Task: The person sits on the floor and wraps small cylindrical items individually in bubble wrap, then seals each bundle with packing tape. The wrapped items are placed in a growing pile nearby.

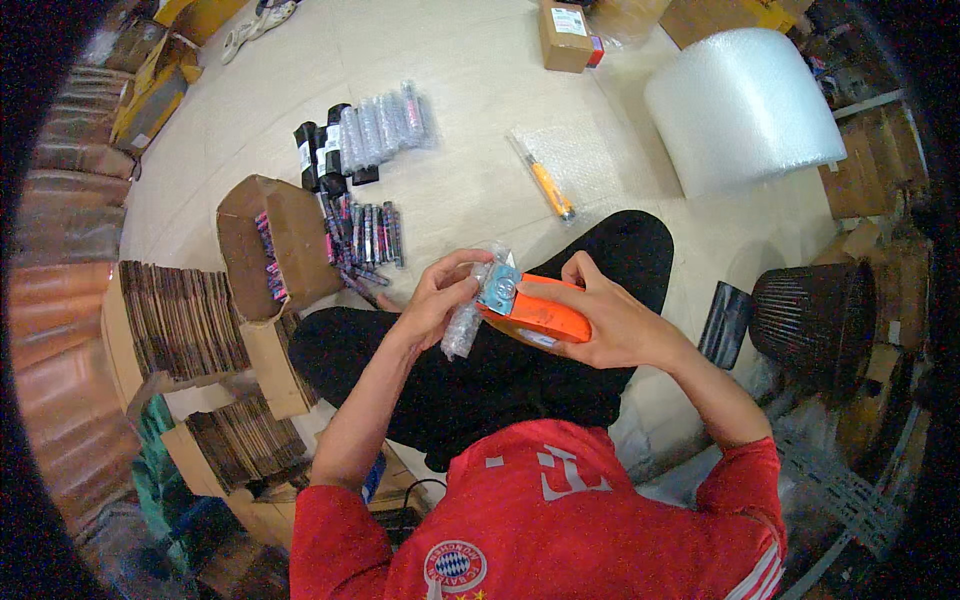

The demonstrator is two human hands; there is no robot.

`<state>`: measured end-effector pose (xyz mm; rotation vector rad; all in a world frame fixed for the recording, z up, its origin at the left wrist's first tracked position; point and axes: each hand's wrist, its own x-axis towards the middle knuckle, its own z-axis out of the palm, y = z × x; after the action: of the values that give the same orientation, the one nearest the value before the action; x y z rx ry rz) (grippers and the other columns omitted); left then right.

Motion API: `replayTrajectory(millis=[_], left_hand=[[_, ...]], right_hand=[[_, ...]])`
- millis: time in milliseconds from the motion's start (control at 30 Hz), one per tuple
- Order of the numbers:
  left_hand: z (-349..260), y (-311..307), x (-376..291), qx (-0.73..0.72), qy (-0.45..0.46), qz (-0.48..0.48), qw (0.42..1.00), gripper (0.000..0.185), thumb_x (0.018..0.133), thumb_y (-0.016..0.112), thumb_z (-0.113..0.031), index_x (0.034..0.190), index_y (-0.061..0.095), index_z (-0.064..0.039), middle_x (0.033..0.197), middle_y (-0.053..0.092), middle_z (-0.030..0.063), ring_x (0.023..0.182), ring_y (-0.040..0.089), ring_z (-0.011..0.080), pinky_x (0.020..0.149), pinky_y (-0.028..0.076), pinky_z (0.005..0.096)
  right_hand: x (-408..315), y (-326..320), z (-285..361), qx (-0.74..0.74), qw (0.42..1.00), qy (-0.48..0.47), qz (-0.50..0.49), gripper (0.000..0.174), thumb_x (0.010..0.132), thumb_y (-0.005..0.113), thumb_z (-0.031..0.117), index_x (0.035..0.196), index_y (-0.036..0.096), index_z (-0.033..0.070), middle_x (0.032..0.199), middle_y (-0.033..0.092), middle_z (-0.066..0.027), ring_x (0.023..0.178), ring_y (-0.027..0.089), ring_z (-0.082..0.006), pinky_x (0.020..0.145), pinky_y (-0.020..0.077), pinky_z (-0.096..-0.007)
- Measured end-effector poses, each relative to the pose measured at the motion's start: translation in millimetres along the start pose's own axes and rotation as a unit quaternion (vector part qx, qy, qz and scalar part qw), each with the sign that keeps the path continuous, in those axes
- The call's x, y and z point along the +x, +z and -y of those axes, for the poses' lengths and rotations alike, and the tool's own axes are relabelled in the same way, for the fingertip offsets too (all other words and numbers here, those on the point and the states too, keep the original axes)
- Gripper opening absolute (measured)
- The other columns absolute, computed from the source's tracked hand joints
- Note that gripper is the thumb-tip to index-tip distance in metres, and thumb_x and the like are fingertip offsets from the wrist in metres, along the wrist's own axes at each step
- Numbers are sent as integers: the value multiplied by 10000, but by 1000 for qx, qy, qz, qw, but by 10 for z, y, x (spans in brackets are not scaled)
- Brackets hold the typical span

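Note:
My left hand (442, 292) holds a narrow roll of bubble wrap (465, 322) above my lap; what is inside it cannot be made out. My right hand (600, 315) grips an orange tape dispenser (551, 311), its blue-grey metal end against the wrapped roll. On the floor ahead lies a box cutter with a yellow handle (551, 190) on a flat piece of bubble wrap (589, 154). Further left are several bubble-wrapped tubes (379, 127) beside black rolled packets (330, 154). Nearer me, several slim dark tubes (367, 232) lie loose next to an open cardboard box (300, 255).
A large bubble wrap roll (742, 105) stands at the upper right, near a small carton (566, 41). Stacks of flat cardboard (184, 322) stand at my left. On my right are a black roll (726, 325) and a dark ribbed basket (810, 315).

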<state>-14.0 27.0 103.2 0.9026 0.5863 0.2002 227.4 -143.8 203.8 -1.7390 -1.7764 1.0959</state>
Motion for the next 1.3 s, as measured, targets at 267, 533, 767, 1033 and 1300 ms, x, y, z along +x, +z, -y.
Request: replayTrajectory(millis=[267, 533, 767, 1033, 1300], left_hand=[[-245, 20, -79, 79, -10, -100, 992, 389, 962, 651, 2, 1348, 679, -35, 1193, 728, 81, 1046, 677, 138, 934, 562, 318], [-666, 597, -333, 380, 298, 13, 875, 313, 799, 801, -48, 1108, 794, -95, 1100, 746, 89, 1022, 732, 208, 858, 594, 346], [-313, -86, 233, 138, 89, -139, 977, 485, 951, 725, -32, 1356, 482, -143, 1199, 703, 135, 1015, 678, 172, 855, 560, 326], [-338, -1339, 1233, 481, 243, -314, 781, 619, 834, 761, -62, 1420, 574, -126, 1261, 671, 278, 1112, 704, 362, 958, 568, 430], [-1008, -1742, 2356, 659, 215, -333, 639, 511, 890, 734, -158, 1392, 641, -143, 1303, 625, 289, 1232, 631, 487, 1056, 533, 545]], right_hand=[[0, -153, 111, 19, 1000, -18, 15, 803, 807, 852, 197, 1556, 567, 253, 1295, 550, -167, 1153, 636, -383, 1014, 549, -443], [86, -357, 386, -169, 975, 63, 130, 771, 815, 772, 237, 1549, 538, 203, 1243, 615, -192, 1102, 680, -421, 912, 591, -556], [-732, -1328, -350, 61, 996, 59, 17, 820, 784, 860, 347, 1510, 606, 66, 1335, 691, -161, 1248, 674, -332, 1127, 496, -425], [-2145, -1105, -2028, 360, 844, 203, -341, 832, 829, 828, 239, 1555, 511, -15, 1550, 577, -150, 1402, 588, -299, 1194, 458, -429], [-2454, 180, -3668, 583, 623, 179, -490, 622, 938, 728, 156, 1508, 522, 17, 1448, 644, -113, 1254, 671, -284, 1039, 566, -416]])
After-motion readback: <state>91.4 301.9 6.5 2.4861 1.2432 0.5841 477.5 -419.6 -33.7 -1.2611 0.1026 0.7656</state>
